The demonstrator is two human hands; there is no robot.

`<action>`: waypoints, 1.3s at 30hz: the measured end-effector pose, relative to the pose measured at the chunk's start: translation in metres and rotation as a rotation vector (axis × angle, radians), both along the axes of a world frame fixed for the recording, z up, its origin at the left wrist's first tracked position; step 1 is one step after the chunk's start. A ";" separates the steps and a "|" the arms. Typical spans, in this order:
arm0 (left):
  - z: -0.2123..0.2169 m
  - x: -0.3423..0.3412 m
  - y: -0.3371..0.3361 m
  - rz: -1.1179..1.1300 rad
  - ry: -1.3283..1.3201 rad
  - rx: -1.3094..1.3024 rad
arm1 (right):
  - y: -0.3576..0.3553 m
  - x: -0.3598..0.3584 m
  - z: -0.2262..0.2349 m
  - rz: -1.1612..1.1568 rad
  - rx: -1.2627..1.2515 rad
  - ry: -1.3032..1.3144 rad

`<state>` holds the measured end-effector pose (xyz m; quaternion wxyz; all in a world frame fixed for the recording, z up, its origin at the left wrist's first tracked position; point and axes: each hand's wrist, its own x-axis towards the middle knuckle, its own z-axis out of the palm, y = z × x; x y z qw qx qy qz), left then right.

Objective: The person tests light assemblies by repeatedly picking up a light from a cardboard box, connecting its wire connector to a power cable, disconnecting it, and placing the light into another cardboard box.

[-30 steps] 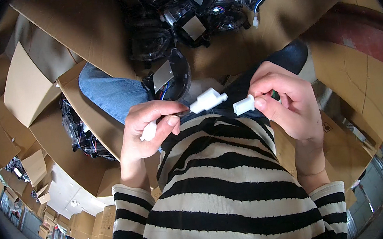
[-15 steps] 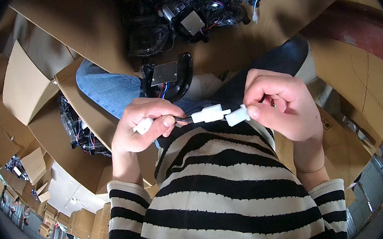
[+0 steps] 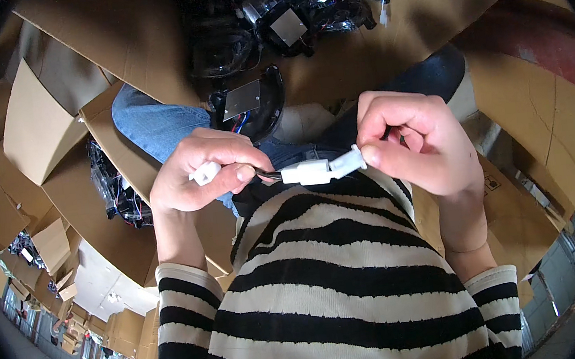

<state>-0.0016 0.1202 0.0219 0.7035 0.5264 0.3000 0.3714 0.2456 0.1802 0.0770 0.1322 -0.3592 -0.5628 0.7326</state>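
My left hand (image 3: 218,152) pinches black wires (image 3: 269,175) between thumb and forefinger, just behind a white plug connector (image 3: 301,173). A second white connector (image 3: 205,173) pokes out of the same hand. From the other side, my right hand (image 3: 420,141) grips a translucent white connector (image 3: 347,164) by its end; its tip meets the first connector at a slight tilt. How deep one sits in the other I cannot tell. Beyond my left hand lies a black curved lamp-like unit (image 3: 267,104) with a square metal plate and red and blue wires.
Ahead, a large open cardboard box (image 3: 420,39) holds several black units (image 3: 285,25) with wires and plates. Another box at left holds more wired black units (image 3: 116,183). Cardboard flaps (image 3: 36,125) rise at far left, and a carton (image 3: 541,125) stands at right.
The two facing connectors have come together, the right one now tilted upward at its outer end. Both hands have shifted slightly away from my body, and the left a little leftward.
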 end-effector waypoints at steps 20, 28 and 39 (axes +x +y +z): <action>0.007 0.008 -0.004 0.146 0.166 -0.166 | -0.007 -0.003 -0.007 -0.034 0.368 -0.062; 0.007 0.014 -0.004 0.153 0.372 -0.126 | -0.016 -0.008 -0.017 -0.116 0.373 -0.077; 0.104 -0.134 -0.103 1.457 0.387 0.105 | -0.024 0.035 0.003 -0.280 0.166 -0.146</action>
